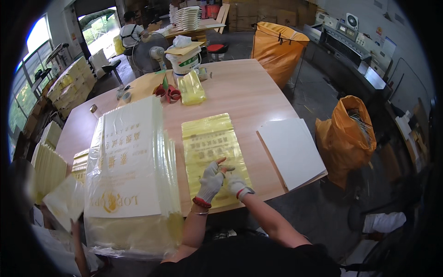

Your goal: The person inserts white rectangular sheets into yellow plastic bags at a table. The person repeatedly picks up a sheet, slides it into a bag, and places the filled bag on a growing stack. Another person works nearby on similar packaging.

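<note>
A flat, glossy yellow plastic bag [210, 138] with printing lies on the table in front of me. My left hand [212, 181], in a white knit glove with bare fingertips showing, is over its lower half, fingers apart and pointing right. Beside it, my gloved right hand [238, 186] is near the bag's right edge. Motion blurs its fingers, so their grip is unclear. To the left lies a thick stack of clear-fronted yellow bags [124, 184] with white printed sheets inside. White boards [293, 150] are piled to the right.
Red-handled scissors [173, 94], a folded yellow bag [191, 87] and a white bucket [183, 63] stand toward the table's far side. Orange sacks [346, 138] sit beyond the right edge. A co-worker's hand [75, 227] holds a pale sheet at lower left.
</note>
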